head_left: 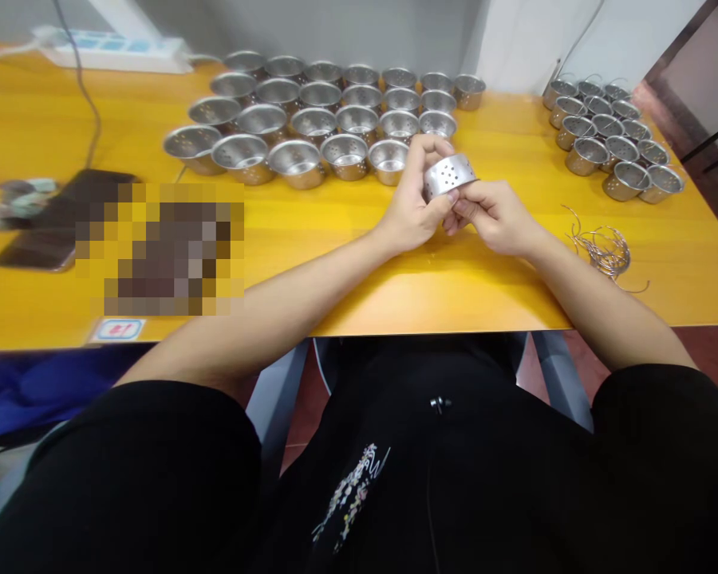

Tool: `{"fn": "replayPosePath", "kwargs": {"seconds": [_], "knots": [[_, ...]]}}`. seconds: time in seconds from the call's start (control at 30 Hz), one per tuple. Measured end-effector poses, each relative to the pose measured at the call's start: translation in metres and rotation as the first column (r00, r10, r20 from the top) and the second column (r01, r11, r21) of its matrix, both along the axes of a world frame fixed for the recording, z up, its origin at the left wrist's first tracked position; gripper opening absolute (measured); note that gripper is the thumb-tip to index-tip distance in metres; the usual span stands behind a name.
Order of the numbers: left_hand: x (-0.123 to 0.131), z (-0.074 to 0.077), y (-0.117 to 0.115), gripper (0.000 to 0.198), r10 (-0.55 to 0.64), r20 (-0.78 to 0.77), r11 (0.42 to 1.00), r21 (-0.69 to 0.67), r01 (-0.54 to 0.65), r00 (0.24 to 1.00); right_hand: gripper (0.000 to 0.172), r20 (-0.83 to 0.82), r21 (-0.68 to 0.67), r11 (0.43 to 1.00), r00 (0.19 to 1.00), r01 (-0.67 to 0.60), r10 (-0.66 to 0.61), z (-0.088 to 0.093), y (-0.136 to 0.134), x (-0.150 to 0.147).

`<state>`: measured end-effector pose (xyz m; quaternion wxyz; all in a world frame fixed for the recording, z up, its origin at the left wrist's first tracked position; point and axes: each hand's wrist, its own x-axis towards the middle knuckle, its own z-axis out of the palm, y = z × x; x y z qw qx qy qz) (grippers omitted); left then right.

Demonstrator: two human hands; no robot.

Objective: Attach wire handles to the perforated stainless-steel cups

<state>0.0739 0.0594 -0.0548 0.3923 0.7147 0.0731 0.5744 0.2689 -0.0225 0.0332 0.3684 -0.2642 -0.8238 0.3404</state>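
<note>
My left hand [416, 199] grips a small perforated metal cup [448, 177] above the table, thumb at its lower edge and fingers curled round the far side. The cup is tipped on its side, its wall with a cluster of round holes facing me. Close against the cup's lower right edge, my right hand [494, 215] has thumb and fingers pinched together. What that pinch holds, if anything, is too small to make out. Beside my right forearm lies a loose tangle of bent thin wires [607, 251].
Several rows of like metal cups [296, 163] stand behind my hands. At the right stands another group of cups [622, 151], some with wire handles raised. Left on the yellow table [359, 295] are a dark phone-like slab [65, 219], a blurred-out patch and a power strip [120, 52].
</note>
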Motion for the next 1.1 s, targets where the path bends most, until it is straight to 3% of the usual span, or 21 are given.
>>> {"fn": "replayPosePath", "kwargs": {"seconds": [0.13, 0.5, 0.73, 0.97, 1.1], "knots": [[-0.002, 0.0, 0.003, 0.085, -0.032, 0.001, 0.999, 0.024, 0.032, 0.999, 0.071, 0.002, -0.005, 1.0, 1.0, 0.009, -0.009, 0.0, -0.003, -0.002], [-0.01, 0.008, -0.009, 0.087, 0.071, -0.057, 0.997, 0.014, -0.07, 0.996, 0.077, -0.034, -0.074, 0.997, 0.999, 0.003, -0.005, -0.004, -0.001, -0.005], [-0.018, 0.011, -0.009, 0.091, 0.135, -0.111, 0.989, 0.082, -0.126, 0.985, 0.077, -0.031, -0.113, 0.993, 0.999, -0.022, 0.018, -0.008, 0.002, -0.003], [-0.021, 0.0, 0.006, 0.081, 0.052, -0.08, 0.999, -0.013, -0.053, 0.995, 0.075, -0.059, -0.138, 0.989, 0.997, -0.056, 0.049, -0.008, 0.005, -0.005], [-0.026, 0.011, -0.001, 0.08, 0.019, -0.057, 0.998, -0.062, -0.023, 0.998, 0.076, -0.015, -0.139, 0.99, 1.0, -0.03, 0.028, -0.004, 0.006, -0.005]]}}
